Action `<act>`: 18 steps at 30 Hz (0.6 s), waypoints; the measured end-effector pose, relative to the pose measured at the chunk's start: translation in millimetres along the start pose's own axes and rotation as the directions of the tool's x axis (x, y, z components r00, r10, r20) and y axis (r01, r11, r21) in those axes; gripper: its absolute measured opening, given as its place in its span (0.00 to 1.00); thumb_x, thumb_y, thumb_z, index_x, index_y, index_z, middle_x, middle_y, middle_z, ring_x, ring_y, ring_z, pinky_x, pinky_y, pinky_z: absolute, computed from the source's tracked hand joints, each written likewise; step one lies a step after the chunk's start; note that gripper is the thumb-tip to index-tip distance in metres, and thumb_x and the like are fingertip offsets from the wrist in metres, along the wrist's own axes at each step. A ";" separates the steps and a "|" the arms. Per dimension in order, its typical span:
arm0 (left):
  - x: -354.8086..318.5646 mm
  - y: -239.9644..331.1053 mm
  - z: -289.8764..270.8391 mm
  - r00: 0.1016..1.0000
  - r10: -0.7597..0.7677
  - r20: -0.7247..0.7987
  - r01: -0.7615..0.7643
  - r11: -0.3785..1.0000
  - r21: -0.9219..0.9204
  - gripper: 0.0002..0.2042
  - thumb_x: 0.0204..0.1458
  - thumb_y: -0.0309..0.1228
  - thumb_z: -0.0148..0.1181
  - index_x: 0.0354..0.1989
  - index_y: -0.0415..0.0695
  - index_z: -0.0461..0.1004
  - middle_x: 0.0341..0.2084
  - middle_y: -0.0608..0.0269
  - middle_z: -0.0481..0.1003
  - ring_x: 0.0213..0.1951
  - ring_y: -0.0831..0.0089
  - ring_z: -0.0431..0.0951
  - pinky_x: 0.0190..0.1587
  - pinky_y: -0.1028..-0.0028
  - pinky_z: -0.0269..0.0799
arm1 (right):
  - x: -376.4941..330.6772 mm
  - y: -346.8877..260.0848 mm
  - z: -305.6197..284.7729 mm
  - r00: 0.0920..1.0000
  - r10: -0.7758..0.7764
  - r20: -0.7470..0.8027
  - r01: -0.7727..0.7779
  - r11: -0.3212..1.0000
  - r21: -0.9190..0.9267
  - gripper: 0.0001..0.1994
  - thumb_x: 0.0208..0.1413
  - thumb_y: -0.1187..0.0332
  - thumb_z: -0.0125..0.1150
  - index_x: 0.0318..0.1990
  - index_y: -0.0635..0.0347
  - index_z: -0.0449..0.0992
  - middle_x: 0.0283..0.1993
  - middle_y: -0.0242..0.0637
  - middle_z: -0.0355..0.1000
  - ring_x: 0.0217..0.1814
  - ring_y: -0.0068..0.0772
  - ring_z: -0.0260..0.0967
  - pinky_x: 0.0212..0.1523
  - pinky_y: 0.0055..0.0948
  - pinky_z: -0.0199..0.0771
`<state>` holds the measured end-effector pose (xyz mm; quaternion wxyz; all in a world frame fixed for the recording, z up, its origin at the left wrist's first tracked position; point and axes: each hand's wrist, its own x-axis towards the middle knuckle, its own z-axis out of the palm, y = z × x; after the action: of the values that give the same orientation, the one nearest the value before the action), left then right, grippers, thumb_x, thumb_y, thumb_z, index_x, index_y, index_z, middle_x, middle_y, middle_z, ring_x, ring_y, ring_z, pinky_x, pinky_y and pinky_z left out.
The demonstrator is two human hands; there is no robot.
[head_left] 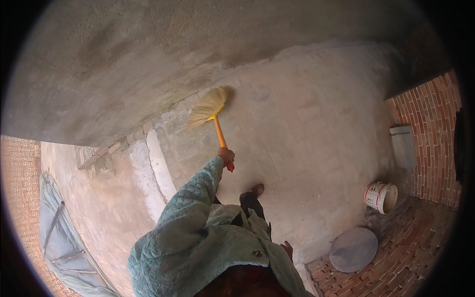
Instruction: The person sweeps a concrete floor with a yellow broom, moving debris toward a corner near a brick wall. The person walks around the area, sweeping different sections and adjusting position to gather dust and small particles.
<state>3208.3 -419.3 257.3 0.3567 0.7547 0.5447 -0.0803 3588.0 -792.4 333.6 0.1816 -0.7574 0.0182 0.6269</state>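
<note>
The bare left hand (226, 156) is gripping a fan-shaped, straw-bristled broom (212, 106) by its orange handle (220, 132), the head extending ahead of the grip. Behind-right of it, the right hand (288, 249) is hanging, its hold unclear. Farther right, a white cylindrical bucket (375, 196) is resting.

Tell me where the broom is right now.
In the head view, the orange-handled broom is just left of centre, gripped in the person's left hand, its fanned bristles near the base of the grey wall.

Head-worn fisheye view from close above the jacket (183, 252), steeply downward to the floor (307, 148).
</note>
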 end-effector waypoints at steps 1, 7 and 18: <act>-0.7 10.2 3.5 0.998 -0.051 0.043 0.056 0.989 -0.136 0.03 0.33 0.25 0.58 0.20 0.43 0.72 0.18 0.61 0.73 0.21 0.68 0.75 0.24 0.73 0.70 | -1.3 -1.0 -0.5 1.000 -0.001 0.002 0.001 1.000 0.026 0.31 0.49 0.74 0.46 0.61 0.57 0.43 0.27 0.40 0.67 0.28 0.32 0.68 0.31 0.35 0.69; -71.2 68.7 -13.4 0.858 -0.489 0.157 0.475 0.641 -0.603 0.08 0.36 0.25 0.56 0.21 0.32 0.65 0.12 0.57 0.70 0.11 0.69 0.71 0.08 0.71 0.62 | 16.1 -13.0 0.4 0.999 -0.028 0.026 0.026 0.995 0.101 0.32 0.49 0.75 0.45 0.61 0.56 0.40 0.27 0.40 0.66 0.27 0.31 0.68 0.31 0.34 0.69; -146.8 135.0 -53.2 0.877 -0.440 0.194 0.420 0.504 -0.755 0.14 0.36 0.24 0.59 0.31 0.32 0.64 0.16 0.57 0.69 0.15 0.72 0.71 0.13 0.72 0.67 | 70.8 -76.1 -36.4 0.988 -0.135 0.068 0.127 0.985 0.120 0.28 0.49 0.74 0.46 0.59 0.60 0.48 0.26 0.39 0.67 0.25 0.30 0.68 0.27 0.29 0.71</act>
<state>3255.0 -518.7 432.0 0.6092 0.3663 0.6981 0.0857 3656.8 -718.1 290.5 0.2663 -0.7208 -0.0025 0.6399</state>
